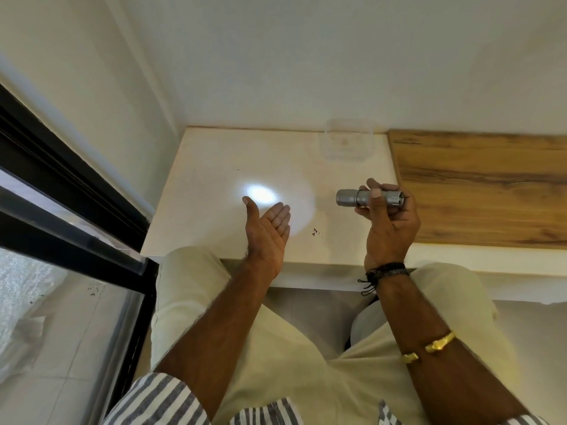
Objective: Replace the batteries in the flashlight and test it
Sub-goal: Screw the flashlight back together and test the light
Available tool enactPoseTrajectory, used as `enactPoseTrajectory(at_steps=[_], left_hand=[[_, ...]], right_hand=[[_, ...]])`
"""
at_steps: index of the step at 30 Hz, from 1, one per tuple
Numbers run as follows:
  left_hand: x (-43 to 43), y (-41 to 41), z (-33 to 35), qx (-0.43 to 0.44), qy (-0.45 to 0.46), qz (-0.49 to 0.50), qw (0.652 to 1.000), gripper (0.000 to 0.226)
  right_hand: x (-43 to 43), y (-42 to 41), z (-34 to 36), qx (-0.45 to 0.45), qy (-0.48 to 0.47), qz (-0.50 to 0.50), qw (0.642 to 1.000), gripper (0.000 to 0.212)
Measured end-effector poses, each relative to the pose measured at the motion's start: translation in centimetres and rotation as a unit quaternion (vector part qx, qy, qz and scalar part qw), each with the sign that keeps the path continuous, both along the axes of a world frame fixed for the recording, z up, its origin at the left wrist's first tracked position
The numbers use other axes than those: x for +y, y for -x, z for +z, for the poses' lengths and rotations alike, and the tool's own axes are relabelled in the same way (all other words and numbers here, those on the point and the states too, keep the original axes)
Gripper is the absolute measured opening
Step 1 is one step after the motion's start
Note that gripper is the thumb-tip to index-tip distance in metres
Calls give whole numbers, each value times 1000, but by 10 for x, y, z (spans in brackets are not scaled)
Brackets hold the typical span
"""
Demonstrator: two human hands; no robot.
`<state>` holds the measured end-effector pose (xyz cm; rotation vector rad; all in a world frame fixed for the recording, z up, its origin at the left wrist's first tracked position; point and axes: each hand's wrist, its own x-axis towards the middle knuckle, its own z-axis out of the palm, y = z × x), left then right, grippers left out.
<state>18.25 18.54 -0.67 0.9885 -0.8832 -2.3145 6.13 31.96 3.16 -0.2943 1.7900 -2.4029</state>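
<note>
My right hand [388, 223] grips a silver flashlight [349, 197] held level above the white tabletop [199, 216], its head pointing left and my thumb across the barrel. The flashlight is lit: a bright white spot [260, 194] falls on the tabletop with a fainter halo around it. My left hand [270, 231] is held open on edge just below the spot, palm turned toward the flashlight, fingers together and thumb up, holding nothing. No loose batteries are in sight.
A clear plastic box [348, 142] stands at the back of the tabletop against the wall. A wooden surface [478, 191] adjoins the table on the right. A black-framed glass panel [76, 234] runs along the left. Small dark specks [316, 233] lie near the front edge.
</note>
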Motion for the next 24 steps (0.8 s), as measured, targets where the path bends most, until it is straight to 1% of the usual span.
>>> enactPoseTrajectory(at_steps=[3,5,8,10,12,15,19,24], left_hand=[[-2,0,2,7,-18,5,1000,99],[-2,0,4,12,-27,7,1000,99],[1,0,5,16,-30,-10,999,99],[3,-1,5,19,-29,-24,999,101],[4,-2,5,19,-30,-33,999,103],[3,-2,5,25,-36,-42,998,105],[3,-2,3,27,-39,-42,998,106],[3,-2,-1,29,-36,-43,998,103]], right_hand=[[1,10,-9,-61,24,-20,998,20],[5,16,-14,-142,83,7,986,19],[9,23,-22,-270,198,61,940,17],[9,25,-25,-316,255,75,911,19],[9,25,-25,-352,302,85,882,27],[13,22,-22,-386,352,114,845,36],[13,17,-20,-381,346,136,846,25],[13,16,-17,-378,348,141,846,21]])
